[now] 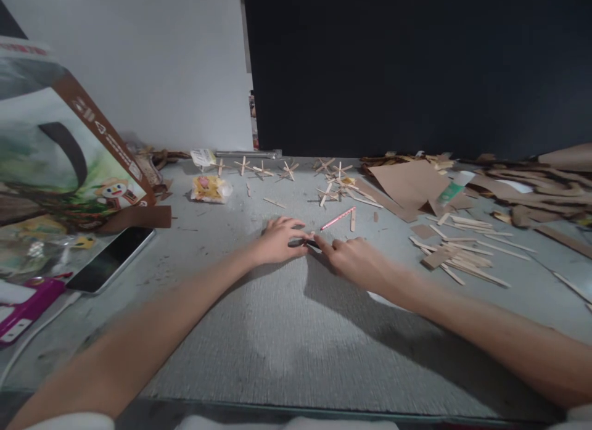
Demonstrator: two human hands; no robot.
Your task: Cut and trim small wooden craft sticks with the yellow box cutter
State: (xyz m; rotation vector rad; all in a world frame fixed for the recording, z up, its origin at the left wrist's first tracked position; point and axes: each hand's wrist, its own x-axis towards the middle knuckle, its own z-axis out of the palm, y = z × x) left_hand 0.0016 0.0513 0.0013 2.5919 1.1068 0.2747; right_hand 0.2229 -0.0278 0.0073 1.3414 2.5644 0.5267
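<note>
The desk (259,350), grey and finely textured, extends from a straight near edge to a far edge backed by two upright surfaces. A plain whitish wall (161,60) rises behind the far edge's left part, and a broad black panel (416,66) behind the remainder; a narrow gap (253,118) separates them. Lighting is subdued, with a paler patch toward the near edge.

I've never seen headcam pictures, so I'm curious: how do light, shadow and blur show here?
In the head view, a broad shadow spreads over the tabletop below the right forearm; in the same head view, a pale sheen lightens the tabletop's near middle, the left forearm looks smeared, and the dark item at the right fingers is too small and soft to identify.
</note>
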